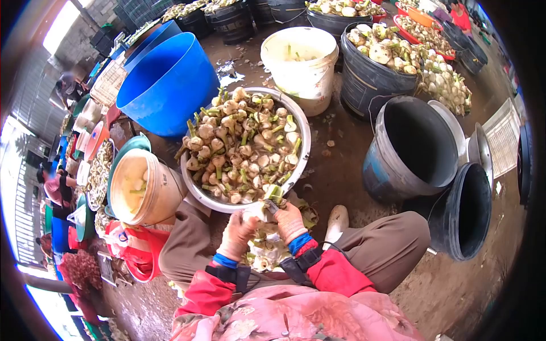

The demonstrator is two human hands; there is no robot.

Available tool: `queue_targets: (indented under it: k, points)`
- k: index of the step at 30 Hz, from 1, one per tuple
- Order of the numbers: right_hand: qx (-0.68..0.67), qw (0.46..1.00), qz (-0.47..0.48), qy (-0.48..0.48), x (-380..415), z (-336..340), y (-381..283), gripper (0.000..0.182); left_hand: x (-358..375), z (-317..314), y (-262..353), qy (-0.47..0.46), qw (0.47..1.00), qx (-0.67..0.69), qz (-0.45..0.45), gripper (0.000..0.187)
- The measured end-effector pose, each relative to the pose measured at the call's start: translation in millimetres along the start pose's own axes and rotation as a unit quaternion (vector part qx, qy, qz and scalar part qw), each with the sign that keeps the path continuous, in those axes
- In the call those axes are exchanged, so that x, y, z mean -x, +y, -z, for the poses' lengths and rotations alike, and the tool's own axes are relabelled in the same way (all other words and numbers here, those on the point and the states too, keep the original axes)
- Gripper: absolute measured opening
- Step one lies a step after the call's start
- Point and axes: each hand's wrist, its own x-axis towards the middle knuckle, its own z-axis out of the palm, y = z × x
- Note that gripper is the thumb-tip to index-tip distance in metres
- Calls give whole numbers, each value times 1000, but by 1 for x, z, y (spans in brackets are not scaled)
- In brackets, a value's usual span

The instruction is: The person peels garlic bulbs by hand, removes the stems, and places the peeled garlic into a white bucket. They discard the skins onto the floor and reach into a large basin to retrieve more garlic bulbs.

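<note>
My left hand (238, 234), in a pinkish work glove, grips a pale bulb with a cut green stalk (263, 206) just below the rim of a big metal basin (302, 128). My right hand (290, 223), gloved too, holds a small knife (269, 207) against that bulb. The basin is heaped with several untrimmed bulbs with green stems (242, 145). A pile of trimmings and peeled pieces (267, 253) lies on the ground between my knees.
A cream bucket (145, 190) holding trimmed pieces leans at my left, a blue tub (168, 85) behind it. A white bucket (301, 59), a black bucket of bulbs (369, 74) and two empty dark buckets (418, 148), (463, 210) stand ahead and right. Wet dirt floor.
</note>
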Motion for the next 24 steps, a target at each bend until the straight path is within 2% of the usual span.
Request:
queue_targets:
  k: [1, 2, 3, 5, 6, 7, 8, 9, 10, 11, 13, 15, 17, 18, 19, 21, 24]
  points:
    - [-4, 1000, 1, 1, -5, -1, 5, 27, -1, -5, -1, 141, 931, -264, -211, 74]
    - [-3, 999, -14, 31, -12, 0, 12, 32, 1, -1, 3, 131, 859, -433, -238, 87]
    - [0, 998, -29, 60, -14, -1, 13, 37, 0, 0, 1, 129, 859, -435, -237, 87]
    - [-30, 999, -14, 30, -14, 3, 12, 37, -5, 0, -6, 135, 939, -287, -136, 74]
    - [-60, 998, 3, 1, -11, 3, 6, 36, 4, -16, 27, 99, 987, -113, -57, 65]
    - [-61, 998, 1, 1, -8, 2, 1, 36, 2, -12, 23, 100, 987, -114, -55, 65]
    - [-119, 992, 11, -49, -4, 1, -5, 35, -3, -3, 15, 28, 988, 149, 25, 60]
    - [-175, 979, 23, -100, 2, -2, -15, 33, -9, 5, 6, -46, 910, 400, 101, 57]
    - [-198, 973, 8, -117, 13, -10, -28, 30, -13, 6, 0, 16, 926, 362, 106, 54]
    - [-199, 973, 9, -117, 10, -10, -23, 30, -14, 9, -5, 15, 927, 361, 106, 54]
    - [-256, 959, 11, -123, 7, -10, -16, 29, -14, 9, -6, 105, 960, 244, 85, 53]
    - [-237, 966, 11, -107, 6, -6, -17, 27, -8, 4, 2, 89, 953, 277, 79, 57]
    - [-131, 981, -23, -138, 8, -5, -19, 27, 6, -17, 15, 42, 971, 230, -54, 67]
    - [-127, 976, -29, -172, 7, -5, -13, 28, 0, -16, 10, 26, 972, 220, -84, 76]
    - [-21, 983, -50, -174, 6, -5, -9, 30, -4, -13, 8, 29, 971, 221, -86, 76]
    - [-73, 967, -39, -243, 10, -8, -3, 34, -10, -8, 10, -26, 965, 249, -81, 76]
    - [-102, 963, -91, -230, 13, -3, -17, 32, -11, 1, 9, -83, 956, 279, -29, 66]
